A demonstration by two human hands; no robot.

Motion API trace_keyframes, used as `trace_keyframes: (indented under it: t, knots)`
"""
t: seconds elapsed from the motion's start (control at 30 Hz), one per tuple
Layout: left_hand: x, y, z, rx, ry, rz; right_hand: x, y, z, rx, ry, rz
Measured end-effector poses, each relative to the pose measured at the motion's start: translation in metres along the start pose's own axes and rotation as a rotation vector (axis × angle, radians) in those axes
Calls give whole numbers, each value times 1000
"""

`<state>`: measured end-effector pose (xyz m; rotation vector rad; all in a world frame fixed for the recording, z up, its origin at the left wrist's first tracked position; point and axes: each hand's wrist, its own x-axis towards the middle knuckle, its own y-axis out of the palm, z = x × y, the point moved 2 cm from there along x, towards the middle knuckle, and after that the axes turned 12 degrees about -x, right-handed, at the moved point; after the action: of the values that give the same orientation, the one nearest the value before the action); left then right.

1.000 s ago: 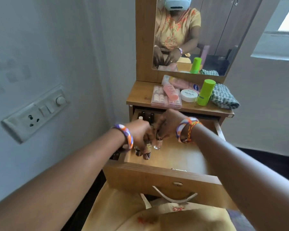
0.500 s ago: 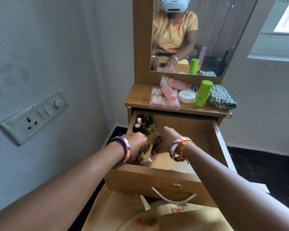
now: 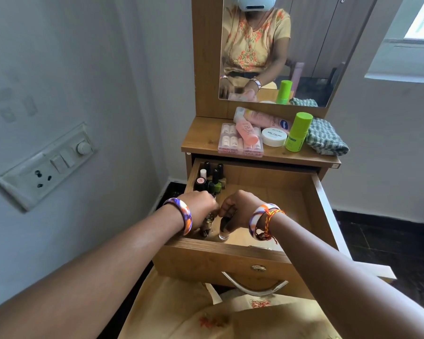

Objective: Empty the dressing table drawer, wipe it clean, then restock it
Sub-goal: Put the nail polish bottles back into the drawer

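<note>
The wooden drawer (image 3: 313, 206) of the dressing table is pulled out. Several nail polish bottles (image 3: 212, 178) stand in its back left corner. My left hand (image 3: 201, 204) grips small bottles (image 3: 208, 225) near the drawer's front left. Right beside it, my right hand (image 3: 240, 207) holds a small clear bottle with a dark cap (image 3: 224, 230), upright on the drawer floor. The rest of the drawer floor is bare wood.
On the table top (image 3: 201, 138) lie a clear case of small pots (image 3: 230, 143), pink tubes (image 3: 249, 132), a white nail polish remover jar (image 3: 274, 136), a green stick (image 3: 299, 132) and a checked cloth (image 3: 324, 138). A mirror (image 3: 304, 45) stands behind. A switchboard (image 3: 47, 165) is on the left wall.
Both hands have drawn back from the drawer's middle toward its front left, still holding their small bottles. The view has tilted down a little, showing more of the drawer.
</note>
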<state>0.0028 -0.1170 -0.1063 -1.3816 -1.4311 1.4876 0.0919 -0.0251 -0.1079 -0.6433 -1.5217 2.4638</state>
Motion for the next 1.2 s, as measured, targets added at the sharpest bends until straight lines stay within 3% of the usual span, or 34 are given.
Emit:
trace_keyframes:
  t: [0.3, 0.43, 0.57, 0.7, 0.8, 1.1, 1.2]
  knots:
    - [-4, -3, 3, 15, 15, 33, 1, 6, -4, -41, 30, 73]
    - [-8, -10, 4, -98, 33, 28, 1, 9, -6, -89, 61, 166]
    - [-16, -34, 11, -347, 27, -68, 2, 17, -5, -111, 100, 249]
    - [-22, -51, 22, -501, -25, -272, 4, 23, 3, -61, 152, 325]
    - [-25, -53, 29, -536, -99, -386, 8, 25, 7, -71, 135, 343]
    - [-20, -32, 39, -576, -230, -451, 6, 26, 20, 69, 33, 462]
    - [-19, -30, 41, -585, -267, -505, 7, 23, 13, 159, 101, 471]
